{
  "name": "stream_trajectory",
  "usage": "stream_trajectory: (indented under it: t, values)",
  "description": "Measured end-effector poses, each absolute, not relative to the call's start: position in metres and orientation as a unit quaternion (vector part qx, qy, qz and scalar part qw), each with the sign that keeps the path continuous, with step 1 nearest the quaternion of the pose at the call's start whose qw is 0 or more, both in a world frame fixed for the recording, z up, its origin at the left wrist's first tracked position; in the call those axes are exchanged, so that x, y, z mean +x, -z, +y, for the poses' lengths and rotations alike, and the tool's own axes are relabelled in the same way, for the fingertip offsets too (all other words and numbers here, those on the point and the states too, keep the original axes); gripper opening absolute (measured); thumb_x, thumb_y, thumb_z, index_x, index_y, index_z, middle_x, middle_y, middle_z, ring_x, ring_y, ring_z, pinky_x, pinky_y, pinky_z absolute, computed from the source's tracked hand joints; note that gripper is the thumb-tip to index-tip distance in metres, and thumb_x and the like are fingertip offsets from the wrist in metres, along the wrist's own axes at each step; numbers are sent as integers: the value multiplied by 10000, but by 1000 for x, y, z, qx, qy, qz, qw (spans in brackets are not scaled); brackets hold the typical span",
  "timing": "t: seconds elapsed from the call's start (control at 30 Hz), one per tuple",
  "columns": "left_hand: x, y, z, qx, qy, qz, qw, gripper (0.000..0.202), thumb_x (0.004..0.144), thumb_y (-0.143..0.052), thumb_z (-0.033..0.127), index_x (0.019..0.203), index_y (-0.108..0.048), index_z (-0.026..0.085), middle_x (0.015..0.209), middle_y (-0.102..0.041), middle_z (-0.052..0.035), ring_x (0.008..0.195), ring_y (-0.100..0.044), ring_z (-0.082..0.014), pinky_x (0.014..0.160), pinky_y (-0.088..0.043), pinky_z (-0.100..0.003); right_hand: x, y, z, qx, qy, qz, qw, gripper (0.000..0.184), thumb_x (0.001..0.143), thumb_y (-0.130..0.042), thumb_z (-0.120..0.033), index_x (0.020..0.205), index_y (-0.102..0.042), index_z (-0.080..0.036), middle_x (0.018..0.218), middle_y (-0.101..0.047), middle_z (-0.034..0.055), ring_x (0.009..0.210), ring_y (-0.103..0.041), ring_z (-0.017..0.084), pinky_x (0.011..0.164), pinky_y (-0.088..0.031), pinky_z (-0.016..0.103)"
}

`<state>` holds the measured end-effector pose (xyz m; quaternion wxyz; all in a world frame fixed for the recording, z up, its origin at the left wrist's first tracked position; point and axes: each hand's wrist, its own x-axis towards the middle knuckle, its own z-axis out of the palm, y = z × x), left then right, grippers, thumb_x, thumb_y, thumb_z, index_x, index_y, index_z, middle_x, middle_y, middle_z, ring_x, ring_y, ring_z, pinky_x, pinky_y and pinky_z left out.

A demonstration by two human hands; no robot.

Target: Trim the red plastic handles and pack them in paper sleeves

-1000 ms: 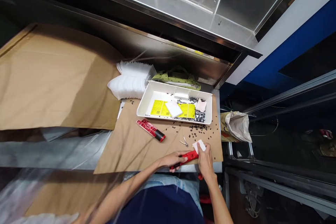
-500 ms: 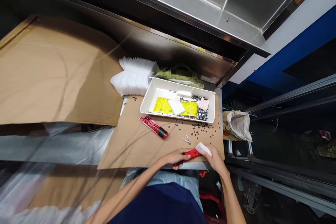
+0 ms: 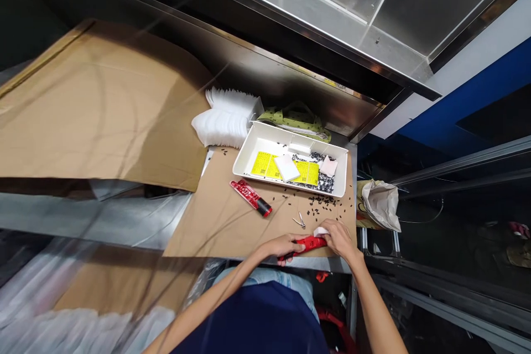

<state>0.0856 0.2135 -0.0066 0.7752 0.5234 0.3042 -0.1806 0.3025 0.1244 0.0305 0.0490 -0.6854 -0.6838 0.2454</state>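
Note:
My left hand [image 3: 286, 247] is wrapped round the black end of a long red-and-black object [image 3: 312, 242], which looks like a tool's casing. My right hand [image 3: 338, 238] pinches a folded white cloth [image 3: 320, 231] against the other end of it, the fingers partly hiding both. Just beyond the hands lies a small pair of nippers [image 3: 299, 221] on the cardboard sheet [image 3: 215, 227]. A second red-and-black piece [image 3: 250, 198] rests to the left, below the white tray [image 3: 239, 165].
The tray holds yellow label sheets [image 3: 307, 172], a white pad [image 3: 286, 167], a pinkish cloth [image 3: 329, 166] and many small black parts. Others lie scattered on the cardboard. Behind are white foam sleeves [image 3: 224, 121] and a green bag [image 3: 292, 119]. A paper bag [image 3: 379, 204] stands right.
My right hand has slid the white cloth over the red object's end, and its fingers now cover more of both. The whole view has shifted slightly.

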Motion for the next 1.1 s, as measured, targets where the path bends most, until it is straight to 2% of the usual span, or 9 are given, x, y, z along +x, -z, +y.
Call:
stream_trajectory:
  t: [0.1,0.27,0.43,0.63,0.83,1.1]
  values:
    - [86,9,214,520,180,306,777,785,873,-636,471,1578,-404,214,501,-472,59,453,-550,-199,659,-548,-414,312,-31,119,-679,-246,-690,53,335,863,-545,-50,1060,-712,-264,1037,-754,0,991,-655,187,884,-389,288]
    - [86,11,214,514,176,307,782,804,857,-648,480,1579,-406,225,510,-461,56,471,-546,-202,648,-545,-407,309,-23,116,-674,-223,-703,50,201,886,-583,-110,959,-701,-256,974,-739,13,953,-648,201,860,-392,304]
    - [86,8,213,514,172,306,783,763,863,-632,410,1571,-424,214,491,-463,61,411,-427,-145,614,-518,-365,304,-8,119,-669,-188,-718,41,239,836,-527,-56,922,-669,-227,903,-695,30,894,-605,205,880,-395,316]
    - [87,9,210,510,161,314,785,782,840,-663,452,1553,-450,212,491,-458,66,417,-417,-137,578,-472,-320,298,-5,123,-635,-178,-751,31,302,817,-464,-17,879,-663,-234,854,-667,21,817,-572,189,751,-385,285]
    - [87,12,207,502,151,325,787,804,816,-690,513,1542,-472,243,500,-421,72,422,-406,-135,556,-440,-312,295,-9,123,-620,-166,-766,14,309,820,-458,4,875,-660,-222,860,-679,30,801,-573,190,714,-364,291]
    - [88,7,207,499,146,336,786,801,803,-671,400,1543,-463,177,541,-408,57,453,-392,-137,500,-374,-293,303,-12,123,-616,-160,-771,-12,325,810,-450,29,842,-671,-207,827,-677,32,792,-583,190,685,-358,292]
